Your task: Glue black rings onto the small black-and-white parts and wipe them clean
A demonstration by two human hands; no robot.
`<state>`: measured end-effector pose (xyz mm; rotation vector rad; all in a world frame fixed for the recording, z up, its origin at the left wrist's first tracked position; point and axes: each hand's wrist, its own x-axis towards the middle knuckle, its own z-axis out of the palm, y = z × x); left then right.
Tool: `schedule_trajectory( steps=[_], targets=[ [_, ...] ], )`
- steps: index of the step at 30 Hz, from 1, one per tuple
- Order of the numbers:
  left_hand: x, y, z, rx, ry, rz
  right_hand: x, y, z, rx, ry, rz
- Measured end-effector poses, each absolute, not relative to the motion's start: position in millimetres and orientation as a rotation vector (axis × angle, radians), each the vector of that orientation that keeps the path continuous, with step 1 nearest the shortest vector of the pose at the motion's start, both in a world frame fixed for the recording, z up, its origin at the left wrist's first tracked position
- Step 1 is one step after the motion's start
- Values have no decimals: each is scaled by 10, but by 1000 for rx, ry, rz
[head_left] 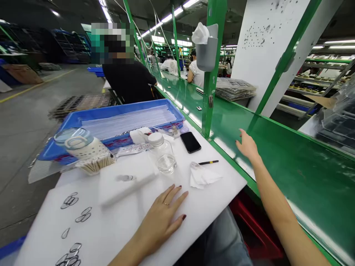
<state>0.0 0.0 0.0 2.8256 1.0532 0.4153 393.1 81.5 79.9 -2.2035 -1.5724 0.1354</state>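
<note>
On the white table (116, 231), the left hand (159, 218) lies flat, fingers spread, near the capped bottle (163, 155); black rings (70, 200) sit in loose clusters, whether finished unclear; the empty-looking right hand (248, 147), fingers loosely parted, is over the green belt (291, 162).

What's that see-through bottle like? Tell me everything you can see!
The bottle looks like clear glass or plastic, with a round white lid on. It stands upright on the white table, beside the white block and near the black phone. The left hand lies close by, not touching it. I can't tell if there's clear liquid inside.
</note>
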Motion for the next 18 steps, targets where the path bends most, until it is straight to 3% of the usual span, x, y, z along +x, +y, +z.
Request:
schedule_trajectory(
  steps=[6,11,13,15,18],
  targets=[
    [-153,51,-15,2791,992,362,4660,775,417,-2480,-1451,83],
    [-376,-76,294,2465,1064,351,4426,714,457,-2452,-1535,-35],
    [-458,-79,440,2280,1033,304,4024,695,521,-2221,-1718,-145],
    [-541,-56,545,2136,1029,329,3441,601,561,-1675,-2091,-193],
    [-665,-46,613,2057,1178,322,2457,370,560,-718,-2727,163]
  ],
)
